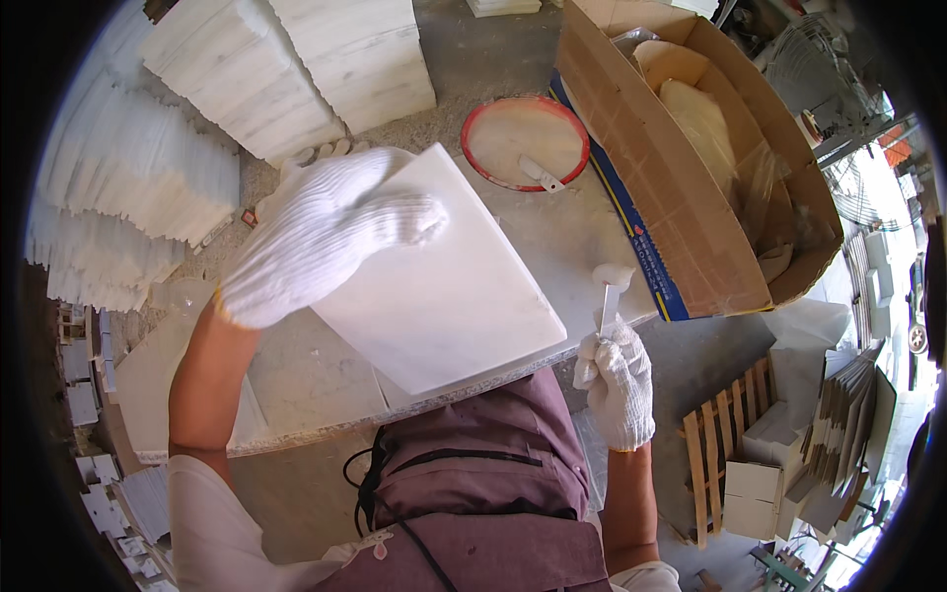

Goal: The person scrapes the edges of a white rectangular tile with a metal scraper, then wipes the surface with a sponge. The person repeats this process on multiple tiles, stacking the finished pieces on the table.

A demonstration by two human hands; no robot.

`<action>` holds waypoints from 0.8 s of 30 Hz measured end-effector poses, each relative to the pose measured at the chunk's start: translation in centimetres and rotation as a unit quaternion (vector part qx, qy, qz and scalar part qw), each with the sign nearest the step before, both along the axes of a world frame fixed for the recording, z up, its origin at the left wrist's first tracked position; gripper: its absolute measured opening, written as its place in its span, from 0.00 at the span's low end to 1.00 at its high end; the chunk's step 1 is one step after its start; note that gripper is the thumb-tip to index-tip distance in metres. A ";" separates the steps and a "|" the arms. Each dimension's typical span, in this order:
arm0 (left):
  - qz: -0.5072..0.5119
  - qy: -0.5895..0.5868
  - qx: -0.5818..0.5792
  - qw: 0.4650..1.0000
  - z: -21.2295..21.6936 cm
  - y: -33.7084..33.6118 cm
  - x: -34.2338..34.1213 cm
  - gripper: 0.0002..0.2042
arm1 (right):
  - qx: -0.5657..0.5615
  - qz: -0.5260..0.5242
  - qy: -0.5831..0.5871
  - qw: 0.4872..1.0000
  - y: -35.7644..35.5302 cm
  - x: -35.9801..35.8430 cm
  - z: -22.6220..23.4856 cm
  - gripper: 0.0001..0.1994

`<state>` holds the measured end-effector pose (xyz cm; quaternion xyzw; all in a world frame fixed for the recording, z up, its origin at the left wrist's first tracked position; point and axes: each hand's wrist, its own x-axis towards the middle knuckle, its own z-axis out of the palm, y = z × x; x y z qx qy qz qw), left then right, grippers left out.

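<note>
My left hand [321, 222], in a white knitted glove, grips a white rectangular slab [459, 296] by its far left side. The thumb lies across the slab's face, and the fingers are partly hidden behind its edge. The slab sits tilted over the worktable's near part. To the right, my gloved right hand [621, 385] is closed around a putty knife [609, 308], its blade pointing up. A lump of whitish paste [614, 275] clings to the blade's tip. Knife and slab are apart.
A red-rimmed round lid [483, 176] with a second putty knife [540, 174] lies on the worktable [306, 380]. A large open cardboard box [681, 187] stands at the right. White slabs [158, 178] are stacked at the far left. Lower right are a wooden pallet [712, 464] and folded cardboard [838, 419].
</note>
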<state>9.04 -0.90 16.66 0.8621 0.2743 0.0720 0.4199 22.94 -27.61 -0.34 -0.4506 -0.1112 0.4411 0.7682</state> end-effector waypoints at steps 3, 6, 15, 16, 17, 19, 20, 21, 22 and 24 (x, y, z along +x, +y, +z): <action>-0.031 0.165 -0.072 0.983 -2.8 1.7 1.4 0.28 | -0.040 -0.006 -0.005 0.999 0.3 -0.1 1.0 0.22; -0.108 0.207 -0.043 0.971 -4.9 2.3 2.3 0.27 | -0.107 0.036 -0.140 0.984 0.8 0.3 2.2 0.19; -0.213 0.188 0.013 0.959 -7.8 2.8 4.3 0.24 | -0.093 0.196 -0.502 0.837 6.2 2.2 4.0 0.16; -0.214 0.167 0.017 0.962 -8.0 2.8 4.1 0.24 | -0.075 0.200 -0.522 0.826 6.5 2.2 3.9 0.17; -0.215 0.147 0.021 0.965 -8.1 2.8 3.9 0.23 | -0.069 0.207 -0.545 0.809 6.3 2.1 3.8 0.17; -0.203 0.114 0.038 0.972 -8.7 2.5 3.5 0.22 | -0.055 0.221 -0.592 0.773 5.6 2.2 3.8 0.17; -0.189 0.102 0.050 0.975 -9.0 2.2 3.2 0.22 | -0.058 0.227 -0.596 0.768 5.6 2.4 3.7 0.18; -0.175 0.090 0.062 0.978 -9.3 1.9 3.1 0.21 | -0.060 0.234 -0.600 0.763 5.6 2.5 3.7 0.18; -0.180 0.097 0.068 0.977 -9.3 1.9 3.1 0.21 | -0.064 0.236 -0.604 0.758 5.5 2.4 3.6 0.19; -0.189 0.111 0.080 0.972 -9.1 1.9 3.1 0.20 | -0.037 0.234 -0.625 0.744 7.1 2.6 4.2 0.20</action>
